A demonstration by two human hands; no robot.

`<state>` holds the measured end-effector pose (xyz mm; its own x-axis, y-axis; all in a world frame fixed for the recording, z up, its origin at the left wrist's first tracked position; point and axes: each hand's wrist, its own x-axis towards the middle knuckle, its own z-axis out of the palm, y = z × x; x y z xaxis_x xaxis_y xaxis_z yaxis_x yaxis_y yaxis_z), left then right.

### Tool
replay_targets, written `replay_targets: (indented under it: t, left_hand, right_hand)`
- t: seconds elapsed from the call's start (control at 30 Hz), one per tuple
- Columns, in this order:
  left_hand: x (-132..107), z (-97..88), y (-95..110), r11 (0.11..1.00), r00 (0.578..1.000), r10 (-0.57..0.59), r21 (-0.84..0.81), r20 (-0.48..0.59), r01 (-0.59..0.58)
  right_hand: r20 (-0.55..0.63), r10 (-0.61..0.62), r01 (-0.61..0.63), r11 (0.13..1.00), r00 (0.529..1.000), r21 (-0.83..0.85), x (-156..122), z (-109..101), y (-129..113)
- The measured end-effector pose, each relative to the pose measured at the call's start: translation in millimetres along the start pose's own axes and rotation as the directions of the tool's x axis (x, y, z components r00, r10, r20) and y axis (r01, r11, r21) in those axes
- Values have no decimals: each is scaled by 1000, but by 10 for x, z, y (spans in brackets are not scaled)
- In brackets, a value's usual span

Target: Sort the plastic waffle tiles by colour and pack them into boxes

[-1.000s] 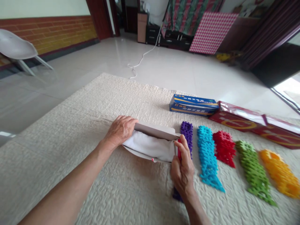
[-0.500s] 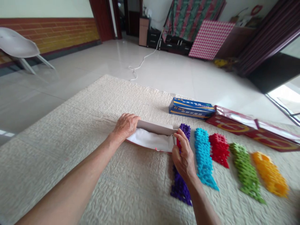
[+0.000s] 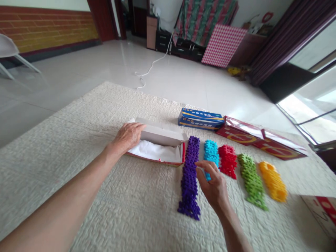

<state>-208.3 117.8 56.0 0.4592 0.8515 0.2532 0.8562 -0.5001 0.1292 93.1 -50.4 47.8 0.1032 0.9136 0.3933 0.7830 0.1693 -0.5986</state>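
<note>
A long open cardboard box [image 3: 168, 137] with a red edge and grey inside lies on the quilted mat. White cloth-like lining [image 3: 154, 151] covers its bottom. My left hand [image 3: 129, 135] grips the box's left end, fingers over the edge. My right hand [image 3: 214, 180] is off the box, thumb and index finger curved with a small gap and nothing plainly held. It hovers between a strip of purple plastic lattice blocks [image 3: 191, 168] and a light blue strip [image 3: 210, 150], partly hiding the blue one. Red blocks [image 3: 227, 161], green blocks [image 3: 252, 180] and yellow blocks [image 3: 273, 181] lie further right.
Behind the blocks stand a blue box [image 3: 201, 119] and two dark red boxes [image 3: 240, 133] in a row. Another box [image 3: 321, 213] is at the right edge. A white cable [image 3: 154, 63] crosses the tiled floor beyond the mat [image 3: 86, 115].
My right hand has let go of the box's right end and moved down and right. The box's back flap now leans further back. The view has shifted to the right.
</note>
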Motion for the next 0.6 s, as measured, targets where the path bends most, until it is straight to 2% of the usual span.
replay_targets:
  t: [0.1,0.23,0.4,0.6]
  left_hand:
    - [-74,-26,19,1000,999,15,-8,-50,-16]
    - [-185,-46,-19,1000,993,-5,13,-116,6]
    - [-285,-14,-151,999,991,-43,19,-129,46]
    - [-285,61,-218,995,986,51,-76,-160,-64]
  right_hand:
    - [152,21,-6,995,988,-97,-315,-147,113]
    - [225,40,-6,988,974,-152,-606,-80,178]
    - [253,35,26,972,967,-234,-613,-19,152]
    - [292,-19,105,954,956,-282,-546,-52,113]
